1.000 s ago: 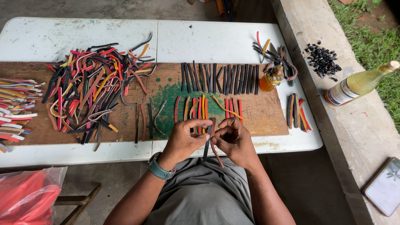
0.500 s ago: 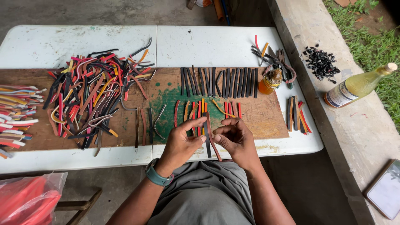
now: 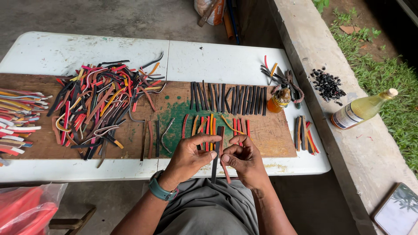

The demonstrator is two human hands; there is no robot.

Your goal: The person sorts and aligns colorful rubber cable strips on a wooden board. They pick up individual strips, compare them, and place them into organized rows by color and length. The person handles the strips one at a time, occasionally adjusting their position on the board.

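I see both hands close together at the near edge of the counter (image 3: 87,169). My left hand (image 3: 188,157) and right hand (image 3: 244,159) each have their grip pinched tight on a pair of strips (image 3: 219,153), one dark, one reddish, held upright between them. Just beyond the grip, short orange and red strips (image 3: 211,125) lie on the wooden board (image 3: 270,135). Farther out sits a row of dark strips (image 3: 228,98); far left of it, a tangled coloured pile (image 3: 100,104). Right of the row stands a small amber bottle (image 3: 279,100).
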